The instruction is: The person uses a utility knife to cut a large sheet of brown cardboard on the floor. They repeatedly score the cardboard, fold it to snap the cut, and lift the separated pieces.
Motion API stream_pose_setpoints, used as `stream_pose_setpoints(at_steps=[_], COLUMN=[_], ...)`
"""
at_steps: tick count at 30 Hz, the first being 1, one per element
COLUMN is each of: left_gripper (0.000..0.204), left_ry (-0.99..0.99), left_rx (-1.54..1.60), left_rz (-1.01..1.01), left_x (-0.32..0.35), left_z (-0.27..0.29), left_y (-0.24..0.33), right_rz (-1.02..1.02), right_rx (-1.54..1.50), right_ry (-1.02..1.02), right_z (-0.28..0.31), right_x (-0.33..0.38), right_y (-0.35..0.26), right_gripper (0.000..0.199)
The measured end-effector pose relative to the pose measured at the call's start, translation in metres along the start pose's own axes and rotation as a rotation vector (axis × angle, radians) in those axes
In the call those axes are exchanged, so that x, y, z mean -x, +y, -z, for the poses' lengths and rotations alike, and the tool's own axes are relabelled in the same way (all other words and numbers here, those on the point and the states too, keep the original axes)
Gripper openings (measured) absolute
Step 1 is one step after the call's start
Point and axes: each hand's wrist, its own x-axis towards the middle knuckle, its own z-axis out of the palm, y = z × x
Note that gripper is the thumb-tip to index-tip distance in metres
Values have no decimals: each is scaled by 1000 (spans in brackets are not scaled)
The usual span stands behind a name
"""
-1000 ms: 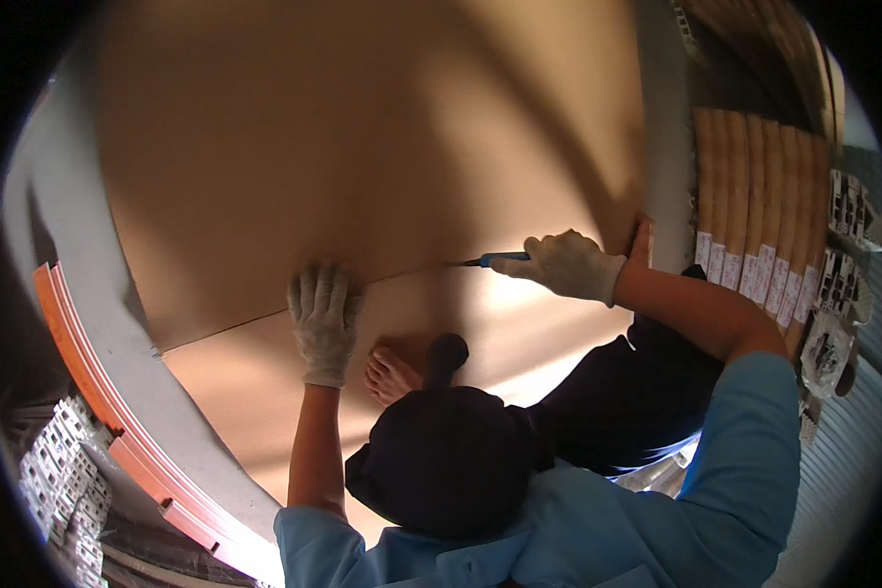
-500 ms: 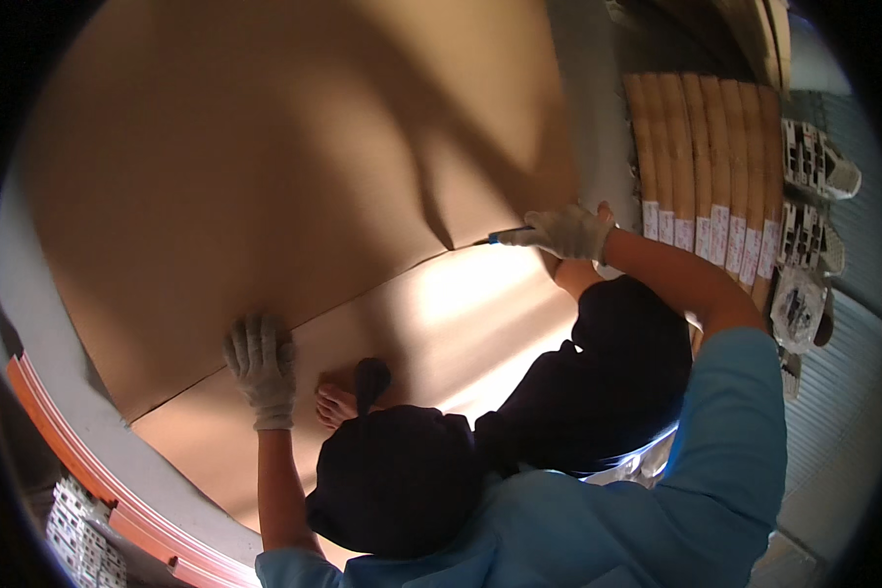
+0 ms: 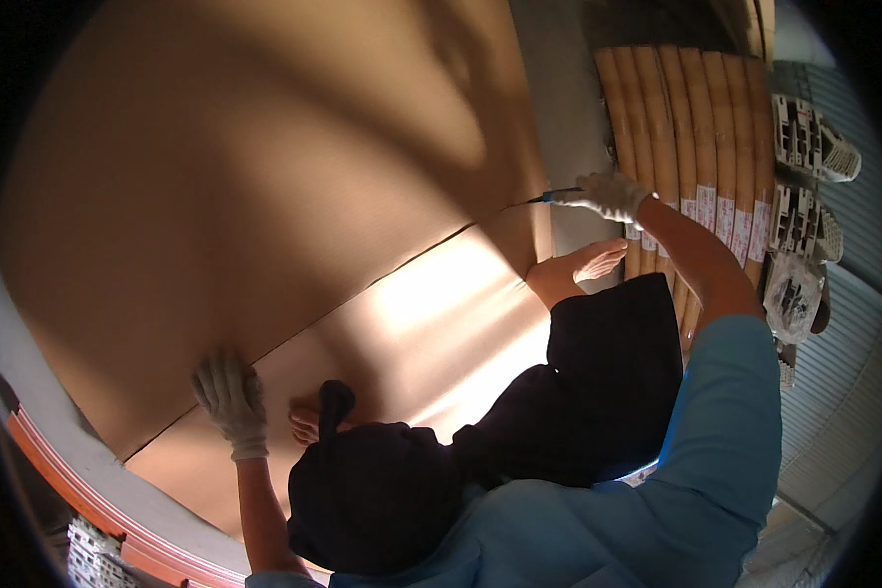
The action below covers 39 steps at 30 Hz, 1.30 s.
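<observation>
Two gloved hands, well apart: left hand [image 3: 230, 402] flat on the cardboard [image 3: 167, 225], across the dark line [image 3: 363, 291]; right hand [image 3: 612, 199] closed round a cutter [image 3: 549, 197], tip near the sheet's right edge. Sheet's on the floor [image 3: 570, 98]. Step looks like slitting; next move calls for a straight pull to that edge. White labels [image 3: 724, 220] on brown bundles [image 3: 666, 118]: reddish print, illegible.

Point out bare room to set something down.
Widest: cardboard beyond the dark line, away from the left hand. Narrower: grey floor between cardboard and brown packages. Crowded: line's right end, by right hand and cutter; near cardboard around a foot.
</observation>
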Motion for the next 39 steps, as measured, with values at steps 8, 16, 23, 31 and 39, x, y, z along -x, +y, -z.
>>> stream_pose_setpoints(at_steps=[8,16,23,31,39], left_gripper=[44,47,51,56,58], left_ry=[-10,-18,-44,78,-102], left_rx=[22,2,190,-174,334], left_rz=[38,26,161,602,1174], left_x=[5,13,13,34,68], left_z=[-6,-15,4,31,82], left_y=[-2,-10,-12,-129,-301], right_rz=[-321,-828,-193,399,616], right_rx=[71,-157,-916,-670,-707], right_ry=[-204,344,576,485,456], right_z=[-4,45,198,282,317], right_x=[64,44,-123,-197,-240], right_y=[49,44,-111,-260,-405], right_gripper=[49,44,39,38,44])
